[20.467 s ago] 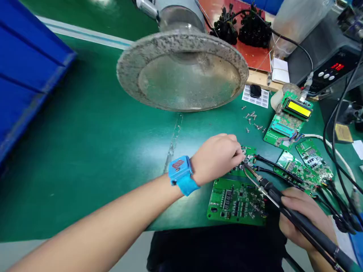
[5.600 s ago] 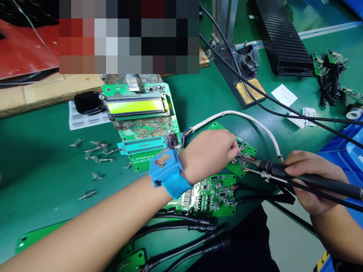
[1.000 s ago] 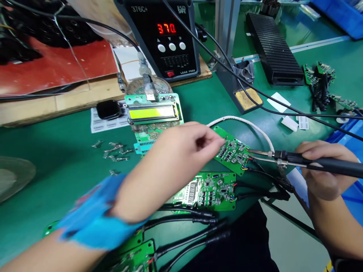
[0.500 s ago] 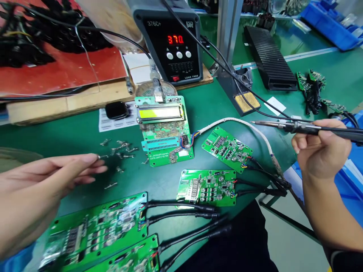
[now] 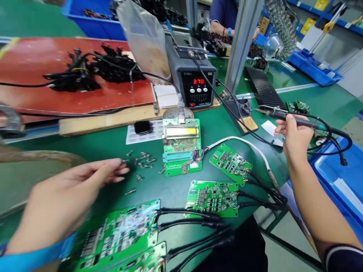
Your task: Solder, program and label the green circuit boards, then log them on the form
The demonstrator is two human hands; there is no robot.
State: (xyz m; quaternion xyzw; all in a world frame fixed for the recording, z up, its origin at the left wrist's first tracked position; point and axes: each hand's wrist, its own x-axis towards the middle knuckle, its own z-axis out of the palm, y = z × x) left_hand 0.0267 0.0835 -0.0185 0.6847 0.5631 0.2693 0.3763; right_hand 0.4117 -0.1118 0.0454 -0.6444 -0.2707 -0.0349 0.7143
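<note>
My right hand point(image 5: 295, 136) grips a black soldering iron point(image 5: 286, 114), held level with its tip pointing left, close to the iron stand with a yellow sponge point(image 5: 247, 123). My left hand point(image 5: 68, 196), with a blue wrist strap point(image 5: 34, 257), reaches over the green mat, fingers stretched towards several small metal parts point(image 5: 140, 160); nothing shows between the fingers. Two small green circuit boards point(image 5: 230, 163) point(image 5: 214, 193) with black leads lie between my hands. Larger green boards point(image 5: 119, 232) lie at the near edge.
A test board with a yellow-green display point(image 5: 182, 145) sits mid-table. Behind it stands a soldering station point(image 5: 195, 85) reading 370. A red mat point(image 5: 42, 71) carries black cable bundles. Blue bins point(image 5: 340, 177) stand at right. Another person point(image 5: 224, 17) works at the back.
My right hand has lifted the soldering iron away from the small board, up and right towards the stand. My left hand left that board and swung left to the loose metal parts.
</note>
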